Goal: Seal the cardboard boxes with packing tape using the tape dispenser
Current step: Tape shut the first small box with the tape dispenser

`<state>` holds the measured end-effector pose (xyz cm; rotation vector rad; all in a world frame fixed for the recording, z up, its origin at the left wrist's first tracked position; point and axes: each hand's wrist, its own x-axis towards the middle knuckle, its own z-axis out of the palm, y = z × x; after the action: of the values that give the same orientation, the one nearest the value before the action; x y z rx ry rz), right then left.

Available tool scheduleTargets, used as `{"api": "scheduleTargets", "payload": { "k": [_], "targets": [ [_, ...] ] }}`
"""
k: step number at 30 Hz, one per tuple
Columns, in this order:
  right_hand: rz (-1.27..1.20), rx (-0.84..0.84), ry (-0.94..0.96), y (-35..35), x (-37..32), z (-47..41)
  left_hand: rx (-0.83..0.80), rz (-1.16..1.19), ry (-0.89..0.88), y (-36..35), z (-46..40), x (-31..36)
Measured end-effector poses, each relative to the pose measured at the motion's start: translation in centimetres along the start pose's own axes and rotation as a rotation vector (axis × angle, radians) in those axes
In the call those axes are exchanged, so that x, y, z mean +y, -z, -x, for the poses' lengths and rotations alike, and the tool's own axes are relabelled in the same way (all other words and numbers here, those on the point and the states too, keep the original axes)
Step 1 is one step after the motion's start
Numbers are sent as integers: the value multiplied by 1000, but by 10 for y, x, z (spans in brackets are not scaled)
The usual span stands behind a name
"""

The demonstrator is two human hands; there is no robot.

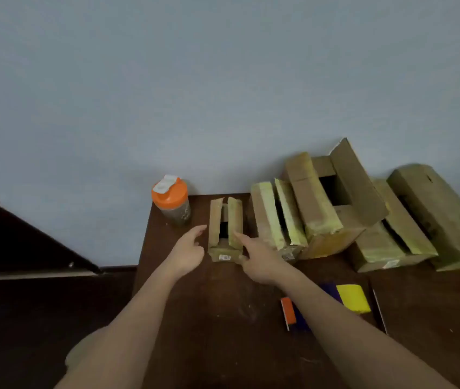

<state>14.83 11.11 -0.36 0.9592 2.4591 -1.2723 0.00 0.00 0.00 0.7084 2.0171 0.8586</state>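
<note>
The desk (223, 318) carries a row of cardboard boxes along its far edge, their flaps standing open. The biggest box (335, 197) sits mid-row; the small box (225, 228) stands near the far left corner, just beside a shaker bottle (171, 200). Both hands reach for the small box with loose, straight fingers: the right hand (259, 262) touches its right flap, the left hand (188, 251) hovers empty. A colourful object (352, 297), possibly the tape dispenser, lies nearer the front edge. A careless push could knock the bottle off the edge, and the flaps may spring back.
</note>
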Motion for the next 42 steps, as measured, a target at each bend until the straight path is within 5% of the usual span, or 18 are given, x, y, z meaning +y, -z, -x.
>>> {"api": "scheduleTargets", "payload": {
  "k": [10, 18, 20, 23, 27, 36, 42],
  "targets": [
    [-144, 67, 46, -20, 25, 0, 61, 393, 137, -21, 13, -18],
    [-33, -115, 175, -28, 44, 44, 111, 598, 497, -56, 73, -33],
    [21, -141, 171, -33, 49, 53, 227, 595, 535, -64, 81, -39],
    [58, -175, 187, -40, 56, 59, 557, 328, 341, -70, 81, -51],
    [51, -163, 262, -53, 61, 62, 574, 294, 123, -74, 79, -68],
    [101, -6, 415, -77, 75, 71, 998, 245, 148, -100, 79, -109],
    [167, 29, 458, -87, 94, 110, 1026, 211, 154, -138, 110, -120]
  ]
}}
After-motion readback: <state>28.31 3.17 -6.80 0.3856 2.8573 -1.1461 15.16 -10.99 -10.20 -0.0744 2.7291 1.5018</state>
